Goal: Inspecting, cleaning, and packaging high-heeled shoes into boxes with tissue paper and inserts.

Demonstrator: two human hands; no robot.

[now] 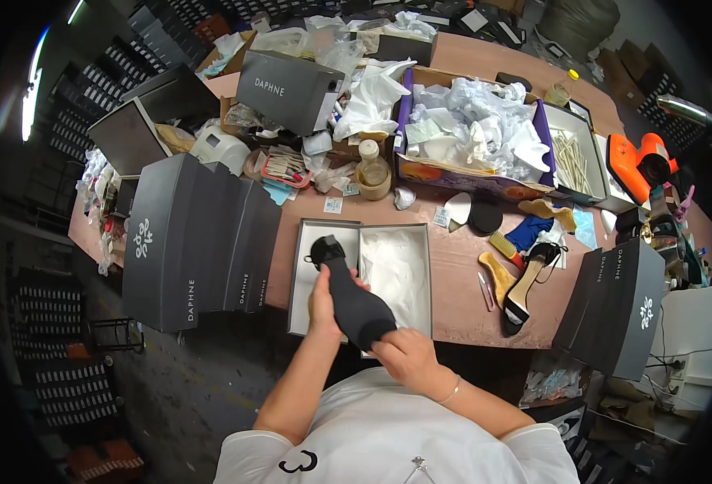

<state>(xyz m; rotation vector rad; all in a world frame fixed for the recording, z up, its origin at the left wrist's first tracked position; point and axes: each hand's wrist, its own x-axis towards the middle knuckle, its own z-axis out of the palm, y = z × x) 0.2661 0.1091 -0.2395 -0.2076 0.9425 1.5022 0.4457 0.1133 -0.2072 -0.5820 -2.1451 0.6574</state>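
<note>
A black sandal point(356, 294) is held sole up over an open shoe box, its heel end pointing away from me and its toe toward my right. My left hand point(324, 305) is closed round its middle, thumb along the edge. At the toe end, the fingers of my right hand point(406, 355) are closed against the shoe. A darker round patch shows there; I cannot tell whether it is part of the sandal or a separate pad. Beneath lies the open grey box point(301, 313), with white tissue paper point(396, 270) in its right half.
Stacked dark shoe boxes point(162, 242) flank the left side, others point(614, 298) the right. Another black sandal point(525, 290) lies right, beside a brush point(505, 248), tweezers point(486, 292) and a round black pad point(486, 218). Behind stand a glue jar point(373, 173) and a paper-filled carton point(473, 179).
</note>
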